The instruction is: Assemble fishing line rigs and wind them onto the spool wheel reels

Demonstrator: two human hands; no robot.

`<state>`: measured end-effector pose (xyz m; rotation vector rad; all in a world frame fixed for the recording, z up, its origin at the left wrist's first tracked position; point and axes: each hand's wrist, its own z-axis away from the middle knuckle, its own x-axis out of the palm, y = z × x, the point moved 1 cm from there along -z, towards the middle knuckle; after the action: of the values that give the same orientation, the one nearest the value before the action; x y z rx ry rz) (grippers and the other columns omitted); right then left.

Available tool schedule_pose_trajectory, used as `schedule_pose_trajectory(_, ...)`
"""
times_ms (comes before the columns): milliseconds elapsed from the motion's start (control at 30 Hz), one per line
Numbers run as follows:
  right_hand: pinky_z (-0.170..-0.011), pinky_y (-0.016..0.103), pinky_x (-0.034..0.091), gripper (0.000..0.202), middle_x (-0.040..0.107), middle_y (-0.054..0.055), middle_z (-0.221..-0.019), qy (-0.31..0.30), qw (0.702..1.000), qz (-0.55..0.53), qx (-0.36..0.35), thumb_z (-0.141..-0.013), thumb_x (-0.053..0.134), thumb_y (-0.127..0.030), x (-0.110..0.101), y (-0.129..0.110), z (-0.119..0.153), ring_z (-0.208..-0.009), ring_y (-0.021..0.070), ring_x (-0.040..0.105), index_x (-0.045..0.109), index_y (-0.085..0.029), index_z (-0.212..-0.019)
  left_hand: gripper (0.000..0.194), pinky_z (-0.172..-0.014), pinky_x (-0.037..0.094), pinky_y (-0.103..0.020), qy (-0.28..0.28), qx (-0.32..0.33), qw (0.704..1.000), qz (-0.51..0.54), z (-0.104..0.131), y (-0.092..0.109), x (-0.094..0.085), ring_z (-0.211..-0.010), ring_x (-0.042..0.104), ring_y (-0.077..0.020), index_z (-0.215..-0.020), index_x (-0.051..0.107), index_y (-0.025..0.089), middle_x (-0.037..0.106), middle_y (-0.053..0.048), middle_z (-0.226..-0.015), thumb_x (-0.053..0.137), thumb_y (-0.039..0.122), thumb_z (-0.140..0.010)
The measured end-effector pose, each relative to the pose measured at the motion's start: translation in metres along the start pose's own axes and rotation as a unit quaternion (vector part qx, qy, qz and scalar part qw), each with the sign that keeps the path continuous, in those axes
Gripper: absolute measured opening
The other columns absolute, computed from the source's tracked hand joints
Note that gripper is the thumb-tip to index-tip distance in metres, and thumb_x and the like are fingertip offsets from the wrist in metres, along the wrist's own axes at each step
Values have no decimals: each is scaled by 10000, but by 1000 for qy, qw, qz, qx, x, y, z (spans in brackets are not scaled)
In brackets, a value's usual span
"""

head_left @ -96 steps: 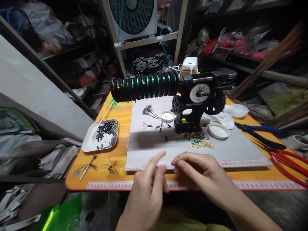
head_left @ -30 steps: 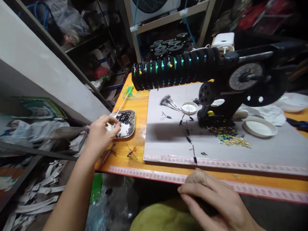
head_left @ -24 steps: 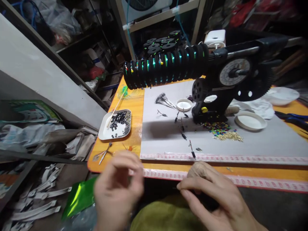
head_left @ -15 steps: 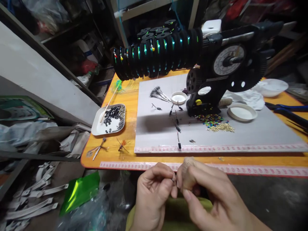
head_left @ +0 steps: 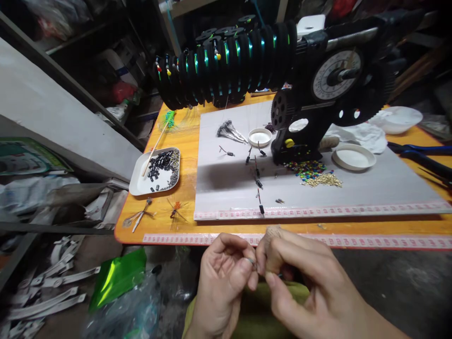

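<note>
Just in front of the table edge, my two hands meet at their fingertips. My left hand (head_left: 226,278) is closed in a pinch, with a tiny grey piece (head_left: 251,260) showing at its thumb and forefinger. Curled beside it, my right hand (head_left: 310,282) also pinches; a dark speck shows by its thumb, but what it holds is mostly hidden. Beyond them on a grey-white board (head_left: 226,197) lie several small black cylinders on short wires (head_left: 261,209), a pair of tiny metal pieces (head_left: 280,201), multicoloured beads (head_left: 307,168) and gold-coloured pieces (head_left: 326,180).
A black geared machine (head_left: 300,117) with a roller of ringed spools (head_left: 226,66) overhangs the board. Left stands a white tray (head_left: 136,183) of black cylinders and metal bits. Shallow white dishes (head_left: 354,157), blue-handled pliers (head_left: 423,149) and a printed measuring tape (head_left: 190,239) lie about.
The whole view has shifted slightly, with the table sitting a little higher and further left. My left fingers have opened out a little around the grey piece; both hands stay together.
</note>
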<state>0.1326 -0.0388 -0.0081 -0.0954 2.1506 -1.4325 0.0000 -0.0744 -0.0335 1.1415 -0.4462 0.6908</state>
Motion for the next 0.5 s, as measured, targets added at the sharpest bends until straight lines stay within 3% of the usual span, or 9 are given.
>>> schedule_pose_trajectory(500,-524,212,382,178,498,-29,-661,-11,1000,21,2,-768,506,-52,-2,2,2,-596,92,482,440,-204,-703,156,-518,434,-89,-35,17,999,-5,-4,-6,-8,-523,529,-5,-897,690,186,655,21,-741,789,190,-776)
